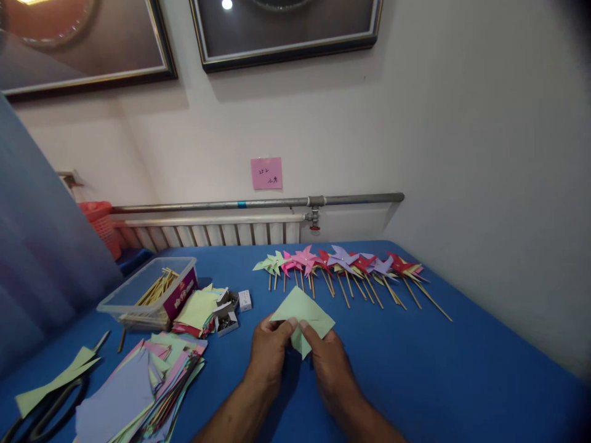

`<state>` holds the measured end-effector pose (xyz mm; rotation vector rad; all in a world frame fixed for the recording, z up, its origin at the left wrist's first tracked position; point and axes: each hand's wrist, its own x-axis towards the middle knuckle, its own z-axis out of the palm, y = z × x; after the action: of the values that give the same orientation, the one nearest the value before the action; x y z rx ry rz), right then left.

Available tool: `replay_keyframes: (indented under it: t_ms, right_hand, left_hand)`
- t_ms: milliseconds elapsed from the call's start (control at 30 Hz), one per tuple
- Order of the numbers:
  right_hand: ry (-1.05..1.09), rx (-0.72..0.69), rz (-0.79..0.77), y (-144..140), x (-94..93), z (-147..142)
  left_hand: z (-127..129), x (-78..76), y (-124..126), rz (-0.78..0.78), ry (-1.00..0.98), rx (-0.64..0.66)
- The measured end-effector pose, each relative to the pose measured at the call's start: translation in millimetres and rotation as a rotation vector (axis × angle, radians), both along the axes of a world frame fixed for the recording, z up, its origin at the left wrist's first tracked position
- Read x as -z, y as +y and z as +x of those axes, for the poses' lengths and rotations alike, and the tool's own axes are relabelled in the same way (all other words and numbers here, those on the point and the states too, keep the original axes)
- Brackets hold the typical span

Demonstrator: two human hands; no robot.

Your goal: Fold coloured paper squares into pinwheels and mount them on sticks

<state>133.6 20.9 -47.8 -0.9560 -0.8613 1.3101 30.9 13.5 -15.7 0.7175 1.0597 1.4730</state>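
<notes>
Both hands hold one pale green paper square (302, 314) just above the blue table (462, 369), near its middle. My left hand (269, 352) pinches the sheet's near left edge. My right hand (325, 363) pinches its lower corner, which is folded downward. Behind the sheet lies a row of finished paper pinwheels (341, 263) on wooden sticks, in green, pink, red and purple.
A clear plastic box of wooden sticks (150, 292) stands at the left, with a stack of coloured paper (198, 311) and small boxes of pins (227, 320) beside it. More cut paper (138, 394) and black scissors (44, 412) lie near left. A radiator (207, 231) runs along the wall.
</notes>
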Motion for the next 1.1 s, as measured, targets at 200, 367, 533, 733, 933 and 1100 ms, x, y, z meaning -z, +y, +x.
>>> replay_keyframes:
  t_ms: [200, 367, 533, 733, 933, 1100]
  right_hand:
    - [-0.069, -0.060, 0.002, 5.8, 11.8, 7.9]
    - [-0.213, -0.150, -0.009, 6.6, 14.6, 10.8]
    - [-0.246, -0.178, 0.003, 8.5, 17.5, 13.0]
    - [-0.236, -0.201, 0.010, 9.3, 20.6, 15.8]
    - [-0.236, -0.201, 0.017, 9.3, 18.4, 13.6]
    - [-0.258, -0.201, -0.002, 11.3, 21.8, 14.2]
  left_hand:
    - [-28.4, -11.5, 8.7, -0.037, 0.065, 0.031]
    - [-44.9, -17.2, 13.1, -0.115, 0.153, 0.133]
    - [-44.2, -11.3, 15.7, -0.060, 0.183, 0.091]
    - [-42.7, -0.4, 20.2, 0.064, 0.295, 0.010]
    - [-41.9, -0.6, 18.3, 0.122, 0.368, 0.004]
    - [-42.7, -1.6, 16.7, 0.144, 0.428, -0.009]
